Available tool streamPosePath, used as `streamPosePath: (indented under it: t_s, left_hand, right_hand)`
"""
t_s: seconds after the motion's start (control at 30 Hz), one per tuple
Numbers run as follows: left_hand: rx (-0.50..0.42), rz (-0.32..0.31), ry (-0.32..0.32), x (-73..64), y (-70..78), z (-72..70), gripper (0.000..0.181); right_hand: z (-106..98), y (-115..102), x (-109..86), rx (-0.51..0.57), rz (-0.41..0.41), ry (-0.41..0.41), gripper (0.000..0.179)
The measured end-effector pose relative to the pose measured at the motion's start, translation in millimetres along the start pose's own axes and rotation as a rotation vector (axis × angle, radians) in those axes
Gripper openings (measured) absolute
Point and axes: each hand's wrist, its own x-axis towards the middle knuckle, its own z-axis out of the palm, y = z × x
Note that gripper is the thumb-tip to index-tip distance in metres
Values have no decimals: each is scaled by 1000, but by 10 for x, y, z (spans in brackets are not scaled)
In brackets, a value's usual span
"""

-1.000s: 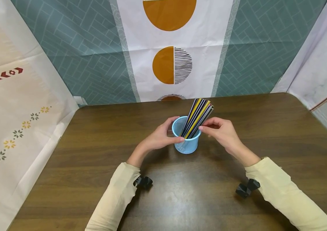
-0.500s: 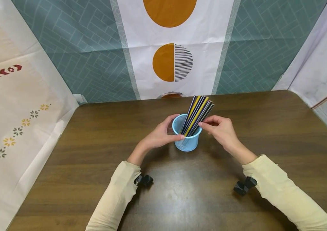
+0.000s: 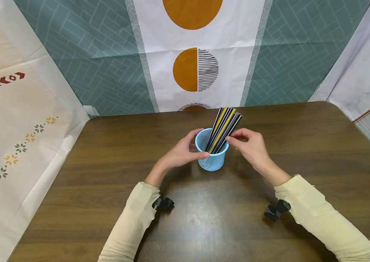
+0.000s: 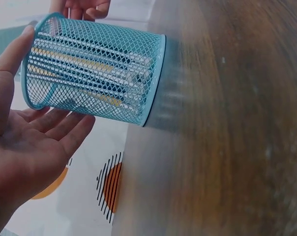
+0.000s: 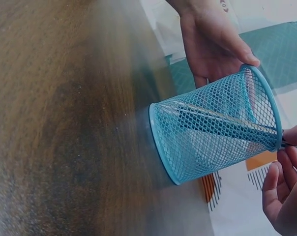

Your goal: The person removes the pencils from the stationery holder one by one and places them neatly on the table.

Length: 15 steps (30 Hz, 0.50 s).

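A light blue mesh pen cup (image 3: 212, 162) stands upright on the table. A bundle of several long thin pencils (image 3: 221, 130), dark with light stripes and some yellow, leans to the right inside it. My left hand (image 3: 182, 153) holds the cup from the left, thumb on the front rim and fingers round the far side. At the right rim, my right hand (image 3: 249, 146) pinches a dark pencil between thumb and fingers. In the right wrist view, that pencil (image 5: 247, 129) runs down inside the mesh from the fingertips.
The brown wooden table (image 3: 106, 174) extends round the cup on every side. Behind its far edge hangs a patterned cloth (image 3: 113, 54), with another light cloth (image 3: 24, 145) at the left. A small black camera (image 3: 168, 204) sits on the left wrist.
The view has tilted slightly, so the cup and hands appear a little higher. My right fingers stay at the pencils by the rim; the right-hand pencils have shifted slightly. My left hand keeps its hold.
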Motion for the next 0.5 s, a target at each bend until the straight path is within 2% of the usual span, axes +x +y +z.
streamPosePath:
  t_s: [0.27, 0.5]
  left_hand:
    - [-1, 2, 9, -2, -21, 2, 77]
    - [6, 8, 9, 2, -41, 5, 77]
  right_hand:
    - [-2, -42, 3, 7, -16, 11, 23]
    - [-30, -63, 6, -62, -78, 25, 21]
